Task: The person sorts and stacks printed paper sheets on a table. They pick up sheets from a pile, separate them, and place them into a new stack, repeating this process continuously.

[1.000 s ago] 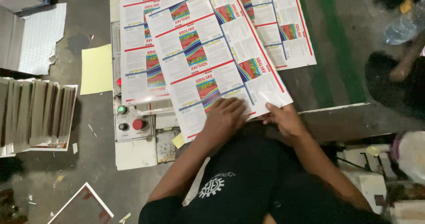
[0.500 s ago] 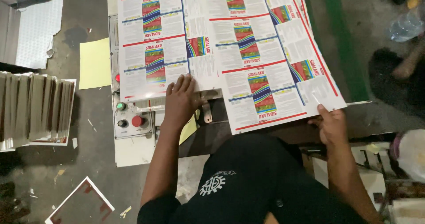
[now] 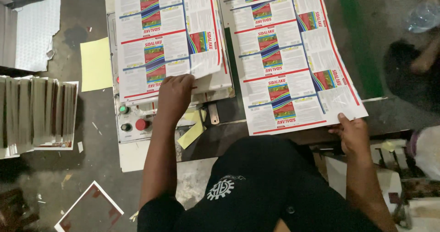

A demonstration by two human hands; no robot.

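Pinching the near right corner of a large glossy printed sheet of repeated white, red and rainbow-striped labels [image 3: 293, 62], the right hand [image 3: 350, 133] holds it with thumb on top and fingers underneath, at the near edge of the dark work table [image 3: 229, 131]. The left hand [image 3: 174, 97] lies flat, fingers together, on the near edge of a matching stack of printed sheets [image 3: 167, 39] beside it. Held by one corner only (the rest lies loose), the sheet could skew, crease or slide off the table's near edge. The left palm might also smudge or drag its top sheet towards the red and green push-buttons [image 3: 133, 117].
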